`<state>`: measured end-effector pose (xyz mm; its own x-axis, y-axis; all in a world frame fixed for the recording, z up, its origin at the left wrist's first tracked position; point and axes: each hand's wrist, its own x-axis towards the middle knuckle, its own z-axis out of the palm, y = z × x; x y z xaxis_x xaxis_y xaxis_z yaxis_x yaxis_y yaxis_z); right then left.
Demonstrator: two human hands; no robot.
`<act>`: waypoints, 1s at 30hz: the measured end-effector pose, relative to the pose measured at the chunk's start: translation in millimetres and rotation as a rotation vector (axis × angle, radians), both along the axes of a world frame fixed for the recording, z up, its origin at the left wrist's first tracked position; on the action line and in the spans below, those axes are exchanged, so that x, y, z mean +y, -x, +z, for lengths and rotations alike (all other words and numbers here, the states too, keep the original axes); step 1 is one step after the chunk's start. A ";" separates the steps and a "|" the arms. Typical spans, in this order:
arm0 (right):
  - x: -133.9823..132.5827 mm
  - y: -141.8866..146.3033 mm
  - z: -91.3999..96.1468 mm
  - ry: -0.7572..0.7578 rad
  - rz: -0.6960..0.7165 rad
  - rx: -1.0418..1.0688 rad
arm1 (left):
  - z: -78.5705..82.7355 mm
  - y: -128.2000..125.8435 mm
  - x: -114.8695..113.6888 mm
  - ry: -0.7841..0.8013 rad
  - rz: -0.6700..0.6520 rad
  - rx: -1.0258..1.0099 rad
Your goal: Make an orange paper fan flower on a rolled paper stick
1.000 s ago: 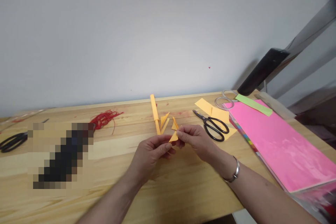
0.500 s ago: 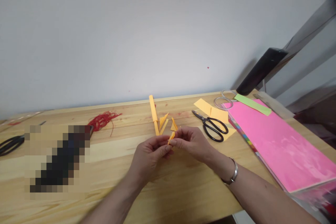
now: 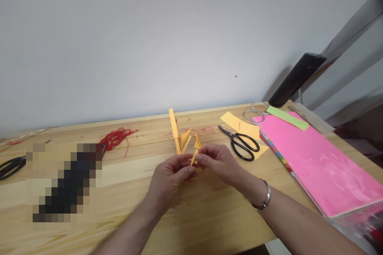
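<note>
A small folded piece of orange paper is pinched between my left hand and my right hand, above the wooden table. Fingers of both hands are closed on it, and part of it is hidden behind them. Just beyond my fingertips lie more folded orange paper pieces and a rolled orange paper tube. Black-handled scissors rest to the right of my right hand, partly over flat orange paper sheets.
On the right lies a pink paper pack with a green strip across its far end. Light-handled scissors touch that end. A black cylinder leans behind. Red thread, another pair of scissors and a pixelated dark object are left.
The folded orange paper has turned slightly between my fingers, showing a narrower, longer edge. Both hands stay in nearly the same place, and the view has shifted a little.
</note>
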<state>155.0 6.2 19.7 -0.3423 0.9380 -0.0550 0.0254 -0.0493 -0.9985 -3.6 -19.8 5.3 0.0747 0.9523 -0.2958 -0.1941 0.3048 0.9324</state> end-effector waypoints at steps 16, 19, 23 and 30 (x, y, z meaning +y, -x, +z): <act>-2.4 1.0 1.4 0.018 0.000 0.024 | -0.3 1.4 0.1 -0.002 -0.030 -0.032; -3.0 0.8 1.9 0.016 0.000 0.016 | 0.9 1.2 0.0 -0.002 -0.002 -0.021; -3.8 0.1 2.6 0.002 -0.012 -0.016 | 2.0 -0.2 -0.4 -0.008 0.039 0.012; -4.7 -0.4 2.4 -0.009 -0.002 0.003 | 2.7 -1.3 0.7 -0.019 0.048 0.032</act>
